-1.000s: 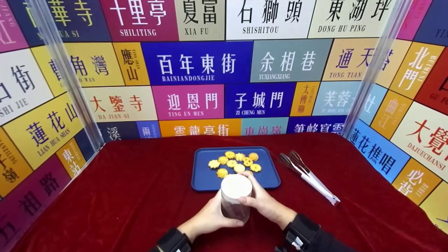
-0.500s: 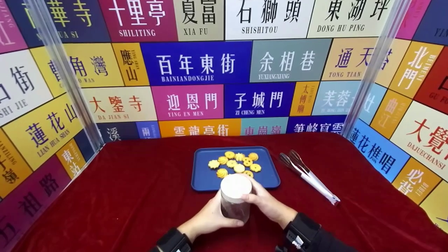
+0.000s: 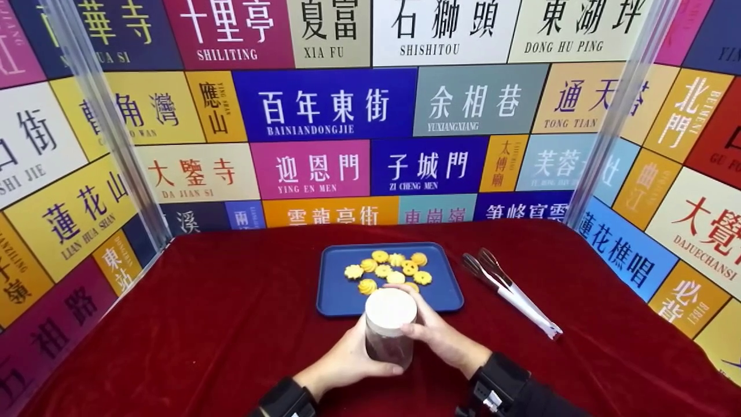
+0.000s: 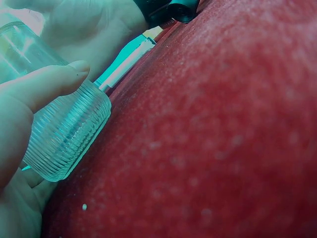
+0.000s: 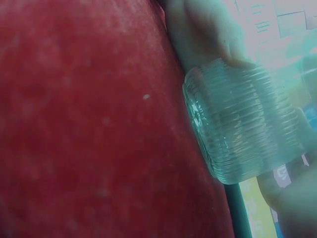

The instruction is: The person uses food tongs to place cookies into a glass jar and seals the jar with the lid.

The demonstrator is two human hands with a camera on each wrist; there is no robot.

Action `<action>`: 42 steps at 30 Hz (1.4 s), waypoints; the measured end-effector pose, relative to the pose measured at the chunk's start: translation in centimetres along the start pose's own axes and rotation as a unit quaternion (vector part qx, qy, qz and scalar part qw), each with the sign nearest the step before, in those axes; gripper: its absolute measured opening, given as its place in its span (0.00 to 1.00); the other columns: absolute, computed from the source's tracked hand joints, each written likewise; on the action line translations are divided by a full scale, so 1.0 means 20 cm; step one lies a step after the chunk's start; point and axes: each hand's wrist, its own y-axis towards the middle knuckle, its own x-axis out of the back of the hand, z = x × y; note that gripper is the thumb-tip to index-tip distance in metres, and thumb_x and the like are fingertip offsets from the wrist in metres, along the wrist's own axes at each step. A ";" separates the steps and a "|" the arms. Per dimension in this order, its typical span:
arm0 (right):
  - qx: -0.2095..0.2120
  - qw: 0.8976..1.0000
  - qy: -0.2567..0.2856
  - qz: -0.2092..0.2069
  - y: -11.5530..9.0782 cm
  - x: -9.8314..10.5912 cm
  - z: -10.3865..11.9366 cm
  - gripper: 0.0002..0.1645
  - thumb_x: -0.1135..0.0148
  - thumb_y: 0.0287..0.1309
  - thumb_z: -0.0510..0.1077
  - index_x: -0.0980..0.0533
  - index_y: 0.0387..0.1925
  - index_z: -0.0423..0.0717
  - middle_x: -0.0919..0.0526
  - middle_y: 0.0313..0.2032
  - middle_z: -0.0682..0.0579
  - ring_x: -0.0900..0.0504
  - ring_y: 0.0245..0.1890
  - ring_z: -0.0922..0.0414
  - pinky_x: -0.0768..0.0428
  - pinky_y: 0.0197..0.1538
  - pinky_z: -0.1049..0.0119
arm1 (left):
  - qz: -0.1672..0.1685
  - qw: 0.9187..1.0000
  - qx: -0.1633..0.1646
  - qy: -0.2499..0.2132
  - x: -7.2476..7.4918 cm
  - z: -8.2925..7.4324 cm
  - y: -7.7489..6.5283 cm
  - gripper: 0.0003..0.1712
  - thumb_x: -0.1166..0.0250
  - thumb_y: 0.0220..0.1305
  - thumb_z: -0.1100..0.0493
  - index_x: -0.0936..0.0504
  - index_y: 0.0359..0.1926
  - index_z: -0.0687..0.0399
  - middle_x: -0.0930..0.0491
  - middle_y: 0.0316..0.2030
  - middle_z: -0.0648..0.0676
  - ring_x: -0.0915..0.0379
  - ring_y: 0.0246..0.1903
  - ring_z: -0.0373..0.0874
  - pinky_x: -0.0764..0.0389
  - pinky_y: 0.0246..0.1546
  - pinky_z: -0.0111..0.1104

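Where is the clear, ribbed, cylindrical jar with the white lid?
In the head view, the jar is at lower centre, held between the person's left hand and right hand, on the near side of the blue rectangular tray.

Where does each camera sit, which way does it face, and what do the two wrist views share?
Head: worn on the head, facing forward and down at the jar, blue tray, cookies and tongs; left hand, right hand and black wrist straps show.
Left wrist: on that wrist, looking across the jar's ribbed lower part; left hand close up, right hand behind.
Right wrist: on that wrist, facing the jar from the other side; left hand at top, right hand blurred at lower right.
Shared by both wrists: the jar's ribbed base and red cloth.
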 end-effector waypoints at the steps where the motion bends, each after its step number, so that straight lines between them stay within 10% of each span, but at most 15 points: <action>1: 0.003 1.000 0.001 0.001 0.00 0.00 0.00 0.53 0.30 0.68 0.58 0.45 0.79 0.37 0.31 0.72 0.43 0.33 0.72 0.55 0.41 0.76 0.57 | 0.001 1.000 0.000 0.000 0.00 0.00 0.00 0.65 0.14 0.51 0.57 0.46 0.82 0.51 0.28 0.70 0.47 0.30 0.68 0.43 0.29 0.69 0.34; 15: -0.018 1.000 -0.007 -0.014 0.00 -0.01 -0.01 0.50 0.29 0.67 0.54 0.44 0.76 0.35 0.28 0.67 0.46 0.29 0.67 0.55 0.32 0.70 0.65 | 0.003 1.000 -0.006 -0.013 0.00 0.00 0.00 0.65 0.14 0.52 0.58 0.47 0.83 0.49 0.27 0.70 0.47 0.29 0.68 0.43 0.29 0.70 0.34; 30: -0.058 0.998 -0.016 -0.025 -0.02 -0.02 0.02 0.50 0.40 0.63 0.48 0.47 0.80 0.31 0.27 0.68 0.42 0.32 0.68 0.56 0.43 0.75 0.52 | -0.001 1.000 0.006 -0.006 0.00 -0.01 -0.01 0.66 0.14 0.52 0.58 0.47 0.83 0.50 0.28 0.71 0.47 0.30 0.69 0.43 0.30 0.70 0.35; 42: -0.003 1.000 0.007 0.008 -0.01 0.00 -0.01 0.51 0.36 0.69 0.52 0.47 0.80 0.34 0.29 0.71 0.46 0.31 0.70 0.58 0.38 0.73 0.61 | 0.004 1.000 -0.003 -0.010 0.00 0.01 0.00 0.66 0.14 0.52 0.58 0.47 0.83 0.50 0.29 0.72 0.47 0.31 0.70 0.43 0.30 0.71 0.34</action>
